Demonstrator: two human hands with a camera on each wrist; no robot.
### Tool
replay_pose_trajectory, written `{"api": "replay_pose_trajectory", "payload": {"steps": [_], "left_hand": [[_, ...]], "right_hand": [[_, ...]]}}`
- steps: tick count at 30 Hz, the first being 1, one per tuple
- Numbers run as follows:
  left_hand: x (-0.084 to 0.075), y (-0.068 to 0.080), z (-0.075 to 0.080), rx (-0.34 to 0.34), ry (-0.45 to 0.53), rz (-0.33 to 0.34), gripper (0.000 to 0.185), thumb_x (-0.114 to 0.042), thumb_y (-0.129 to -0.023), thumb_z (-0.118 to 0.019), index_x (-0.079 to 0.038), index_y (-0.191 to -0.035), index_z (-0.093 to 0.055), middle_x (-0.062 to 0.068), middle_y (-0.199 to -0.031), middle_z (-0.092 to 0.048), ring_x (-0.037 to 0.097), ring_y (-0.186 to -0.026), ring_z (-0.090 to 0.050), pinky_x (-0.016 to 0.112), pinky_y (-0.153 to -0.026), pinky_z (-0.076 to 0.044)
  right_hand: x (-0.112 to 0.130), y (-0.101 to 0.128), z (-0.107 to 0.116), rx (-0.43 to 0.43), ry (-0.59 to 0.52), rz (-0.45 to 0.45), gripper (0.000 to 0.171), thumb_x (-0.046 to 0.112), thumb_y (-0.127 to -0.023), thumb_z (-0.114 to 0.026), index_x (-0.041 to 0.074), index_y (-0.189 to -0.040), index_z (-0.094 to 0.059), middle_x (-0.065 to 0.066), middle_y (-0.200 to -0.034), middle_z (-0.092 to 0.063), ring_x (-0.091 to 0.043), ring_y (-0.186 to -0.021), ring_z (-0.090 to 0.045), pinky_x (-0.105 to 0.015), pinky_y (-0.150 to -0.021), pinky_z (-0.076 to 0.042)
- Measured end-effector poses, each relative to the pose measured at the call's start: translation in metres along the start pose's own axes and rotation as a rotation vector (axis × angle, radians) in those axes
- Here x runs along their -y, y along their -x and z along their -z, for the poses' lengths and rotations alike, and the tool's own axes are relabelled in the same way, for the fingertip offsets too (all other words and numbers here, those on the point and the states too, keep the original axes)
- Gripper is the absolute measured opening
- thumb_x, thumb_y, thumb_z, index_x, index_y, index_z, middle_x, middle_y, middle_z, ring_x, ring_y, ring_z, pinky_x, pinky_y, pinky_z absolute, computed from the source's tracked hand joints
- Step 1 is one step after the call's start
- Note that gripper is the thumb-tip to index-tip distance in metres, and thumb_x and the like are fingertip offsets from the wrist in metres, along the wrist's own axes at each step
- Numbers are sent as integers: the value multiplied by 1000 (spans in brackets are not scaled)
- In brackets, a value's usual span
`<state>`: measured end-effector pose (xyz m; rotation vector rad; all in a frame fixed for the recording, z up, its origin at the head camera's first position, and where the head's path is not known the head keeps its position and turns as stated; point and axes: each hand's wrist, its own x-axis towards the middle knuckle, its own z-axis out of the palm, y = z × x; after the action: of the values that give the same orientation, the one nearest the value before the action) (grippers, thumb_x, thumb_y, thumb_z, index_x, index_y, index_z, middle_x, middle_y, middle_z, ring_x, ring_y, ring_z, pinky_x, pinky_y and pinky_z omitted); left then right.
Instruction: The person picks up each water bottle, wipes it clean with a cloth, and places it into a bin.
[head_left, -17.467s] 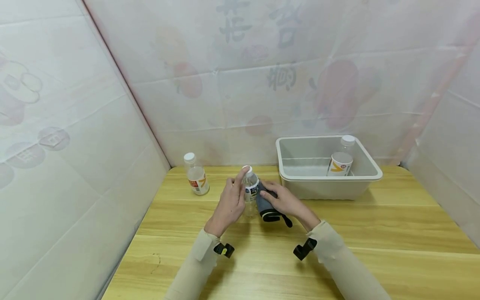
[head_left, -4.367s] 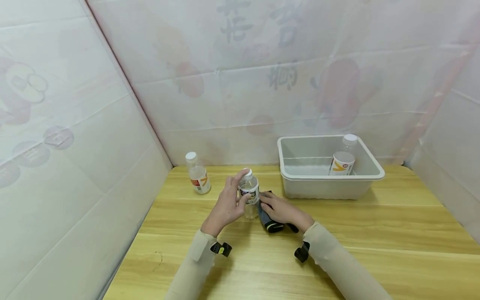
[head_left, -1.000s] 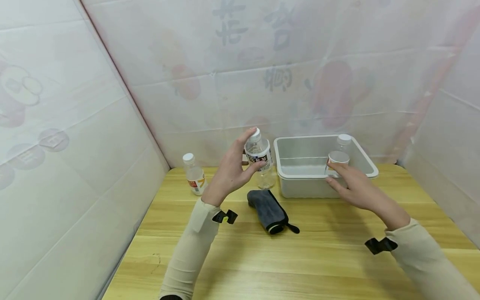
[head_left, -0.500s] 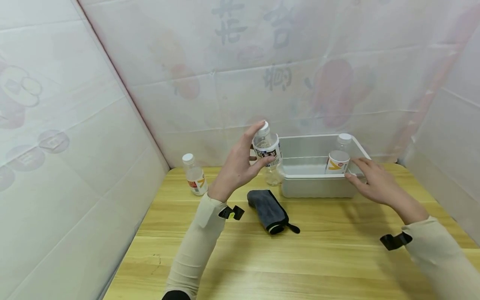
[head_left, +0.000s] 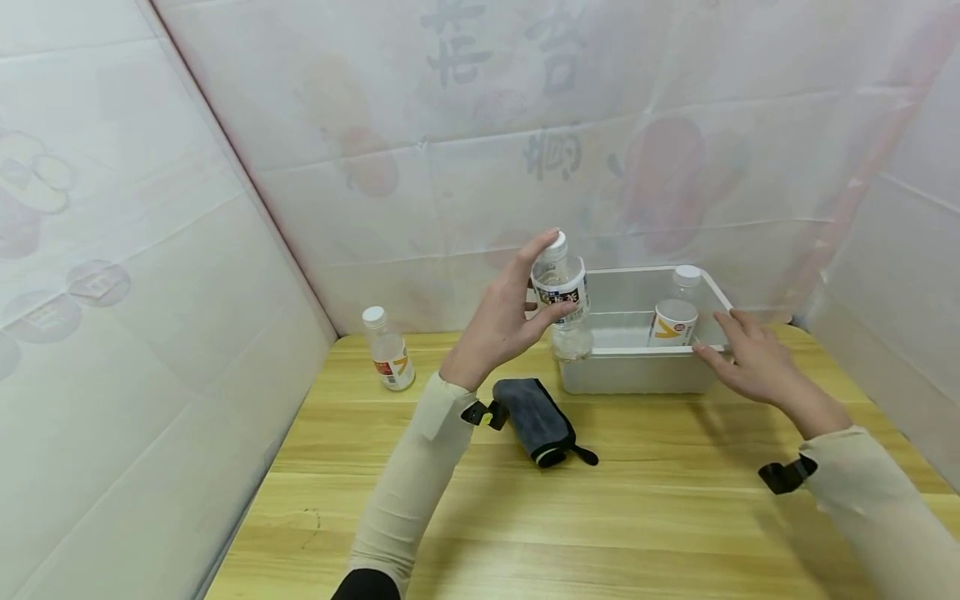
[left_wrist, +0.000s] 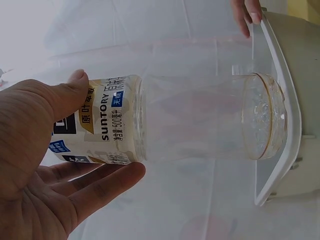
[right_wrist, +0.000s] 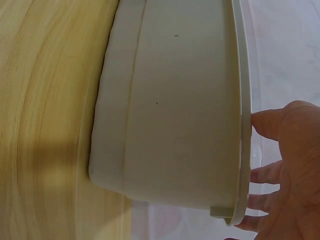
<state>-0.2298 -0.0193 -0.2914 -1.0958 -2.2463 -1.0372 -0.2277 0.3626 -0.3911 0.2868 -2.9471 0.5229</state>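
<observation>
My left hand (head_left: 504, 321) holds a clear plastic bottle (head_left: 573, 340) upright, the index finger on its white cap and the thumb across its label. The left wrist view shows SUNTORY printed on the label (left_wrist: 111, 117); the bottle's base overlaps the rim of a pale grey plastic bin (head_left: 637, 375). My right hand (head_left: 765, 367) rests fairly straight fingers at the bin's front right corner. In the right wrist view, the thumb (right_wrist: 267, 124) meets the bin's rim. Inside the bin, at its right, stands a bottle (head_left: 673, 321) with a white and orange label.
A rolled grey cloth (head_left: 534, 419) with black edging and a loop lies on the wooden table (head_left: 600, 525) in front of the bin. Another white-capped bottle (head_left: 391, 358) stands at the back left. Pale sheeting walls (head_left: 450, 208) enclose the table's back and sides.
My right hand has left the cloth and come to the bin's right corner. My left hand has raised the bottle and carried it rightward from the table's middle to the bin's left end.
</observation>
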Motion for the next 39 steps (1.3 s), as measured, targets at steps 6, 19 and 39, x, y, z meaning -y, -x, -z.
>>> {"api": "replay_pose_trajectory", "payload": {"steps": [6,19,39], "left_hand": [[-2,-6,-6,11,3,5,82,-27,-95,-72,-25,-159,-19,13,-142,-51,21,-102,-65,25,-73,-60],[0,-25,-19,32,-32,-27,84,-31,-95,-72,-25,-159,-18,11,-147,-48,21,-112,-58,30,-74,-60],[2,-58,-51,43,-97,-21,82,-31,-97,-69,-24,-158,-15,11,-144,-53,23,-124,-56,37,-98,-52]], "right_hand": [[1,0,-6,-6,-29,-7,74,42,-108,-41,-11,-155,-20,-47,-155,-13,-75,-130,-21,-86,-89,-25],[6,2,-25,-12,-35,-2,64,41,-111,-21,-5,-154,-22,-45,-155,-10,-64,-145,0,-86,-93,-21],[-1,9,-24,-8,35,-42,49,40,-111,-17,-3,-106,-39,-45,-143,-24,-65,-139,-7,-85,-84,-32]]}}
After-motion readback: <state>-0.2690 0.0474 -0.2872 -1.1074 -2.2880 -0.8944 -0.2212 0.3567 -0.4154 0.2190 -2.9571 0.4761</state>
